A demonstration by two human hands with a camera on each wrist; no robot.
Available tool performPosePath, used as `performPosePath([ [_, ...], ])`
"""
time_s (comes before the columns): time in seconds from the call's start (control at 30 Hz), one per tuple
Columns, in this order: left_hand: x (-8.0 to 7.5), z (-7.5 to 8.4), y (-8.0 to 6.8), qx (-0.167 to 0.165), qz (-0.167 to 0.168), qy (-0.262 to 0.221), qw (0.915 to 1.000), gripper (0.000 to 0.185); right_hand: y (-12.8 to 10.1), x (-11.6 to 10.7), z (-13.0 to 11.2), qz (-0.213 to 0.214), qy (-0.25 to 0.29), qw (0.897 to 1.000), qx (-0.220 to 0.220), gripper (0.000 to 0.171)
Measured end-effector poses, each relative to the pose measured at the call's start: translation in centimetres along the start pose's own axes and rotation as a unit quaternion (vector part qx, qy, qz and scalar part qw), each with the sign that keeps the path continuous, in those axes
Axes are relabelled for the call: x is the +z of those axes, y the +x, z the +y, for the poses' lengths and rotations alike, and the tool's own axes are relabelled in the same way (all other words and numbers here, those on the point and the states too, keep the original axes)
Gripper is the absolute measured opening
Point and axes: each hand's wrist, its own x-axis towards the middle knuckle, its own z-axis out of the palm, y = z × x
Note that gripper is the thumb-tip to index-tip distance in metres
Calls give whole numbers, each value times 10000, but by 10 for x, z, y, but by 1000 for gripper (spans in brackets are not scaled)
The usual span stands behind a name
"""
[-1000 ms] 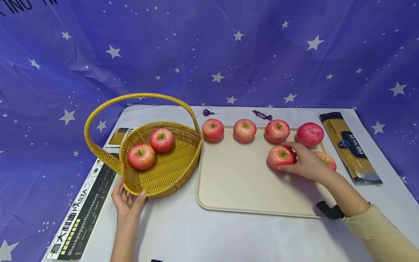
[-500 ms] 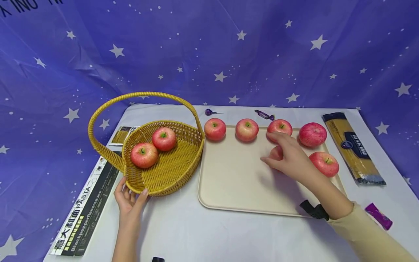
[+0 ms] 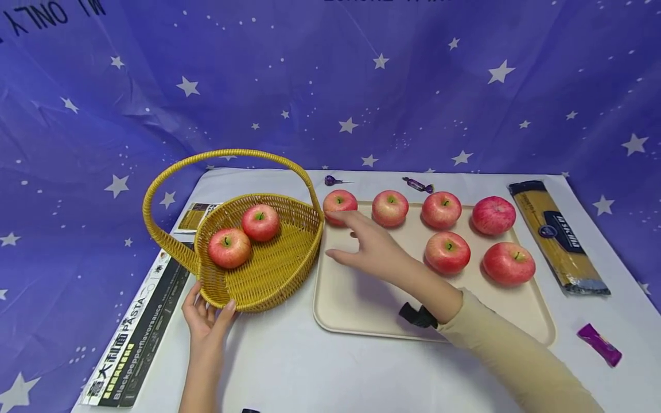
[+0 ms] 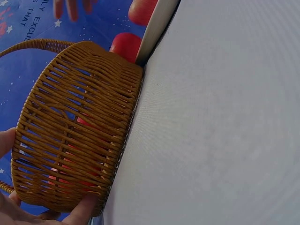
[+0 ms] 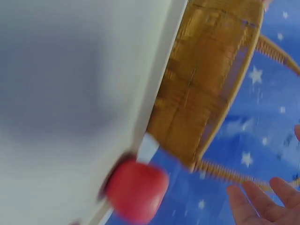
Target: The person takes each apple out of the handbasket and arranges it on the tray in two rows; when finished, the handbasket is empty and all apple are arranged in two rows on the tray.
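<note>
My left hand [image 3: 206, 321] grips the near-left rim of a yellow wicker basket [image 3: 279, 258], thumb on the rim and fingers around the outside. Inside the basket sit two red apples, one in front [image 3: 229, 248] and one behind [image 3: 260, 222]. My right hand [image 3: 374, 244] hangs over the left part of a beige tray [image 3: 372, 310], thumb and fingers spread, holding nothing. Its fingertips overlap the lower edge of the back-left apple [image 3: 339, 202] in the head view. Spread fingers of this hand [image 5: 265, 206] also show in the right wrist view.
More apples sit along the tray's back and right, among them one apple [image 3: 447, 252] in the second row. A pasta packet [image 3: 558, 238] lies right of the tray, a black-and-white pasta box [image 3: 139, 332] left of the basket. Purple wrapped sweets [image 3: 599, 344] lie around.
My right hand has let go of the apple in the tray's second row and moved left, to near the back-left apple. The left hand keeps its grip on the basket.
</note>
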Motion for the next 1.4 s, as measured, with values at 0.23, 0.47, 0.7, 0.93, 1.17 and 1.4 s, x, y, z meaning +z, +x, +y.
performPosePath([
  [0.23, -1, -2, -3, 91, -43, 40, 9999, 76, 36, 41, -20, -587, -381, 9973, -207, 74],
  [0.47, -3, -2, -4, 110, 18, 63, 9999, 73, 80, 80, -21, -790, -469, 9957, 105, 83],
  [0.7, -3, -1, -4, 140, -41, -5, 9999, 75, 116, 109, -21, -852, -142, 9939, 686, 84],
  [0.93, -2, -2, -3, 167, 21, -115, 9998, 75, 138, 127, -25, -1113, -389, 9850, 1259, 91],
  [1.17, -1, -2, -4, 218, 48, -152, 9996, 75, 147, 133, -24, -1038, -600, 9823, 1441, 87],
  [1.4, 0, -1, -2, 193, 17, -122, 9997, 74, 145, 128, -19, -931, -776, 9850, 1229, 83],
])
